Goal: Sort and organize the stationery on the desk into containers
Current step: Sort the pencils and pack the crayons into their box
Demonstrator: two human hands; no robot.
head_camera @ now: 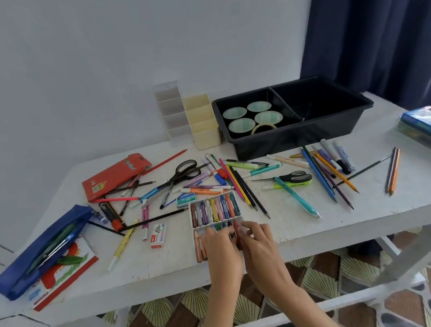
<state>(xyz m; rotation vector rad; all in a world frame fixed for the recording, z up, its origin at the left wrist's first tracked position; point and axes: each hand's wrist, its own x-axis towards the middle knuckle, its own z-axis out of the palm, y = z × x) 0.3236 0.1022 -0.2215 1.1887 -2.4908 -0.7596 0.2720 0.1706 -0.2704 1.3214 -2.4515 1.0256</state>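
Left hand (222,248) and right hand (262,245) are side by side on the near row of the crayon tray (191,219), at the front edge of the desk (180,250). Right hand pinches a red crayon (236,225) near the row's right end, fingers curled. Left hand has fingers bent, tips down on the crayons next to it. Gripping or just pressing, cannot tell, it's blurred.

Rest, big to small:
- Desk: white, stationery scattered across the top.
- Curtain (380,31): dark blue, back right.
- Black bin (298,136): back, right of centre, two compartments. Left one holds four green round cups (242,125) and a tape roll (263,127) at the front wall. Right one too dark to read.
- Blue pencil case (18,279): front left, unzipped, pens inside, lying on a red-and-white booklet (87,255).
- Red pencil box (114,176): left, behind the case.
- Cream organizer (204,122) and clear organizer (172,115): upright, side by side, just left of the bin.
- Crayon tray far row: full, crayons packed side by side.
- Large black scissors (184,172): on the pen heap mid-desk.
- Small scissors (295,178): right of centre.
- Loose pencils (393,171): far right, apart from the heap.
- Green staple box (186,200): just beside the tray's far left corner.
- White-and-red staple box (158,235): near the tray's left side.
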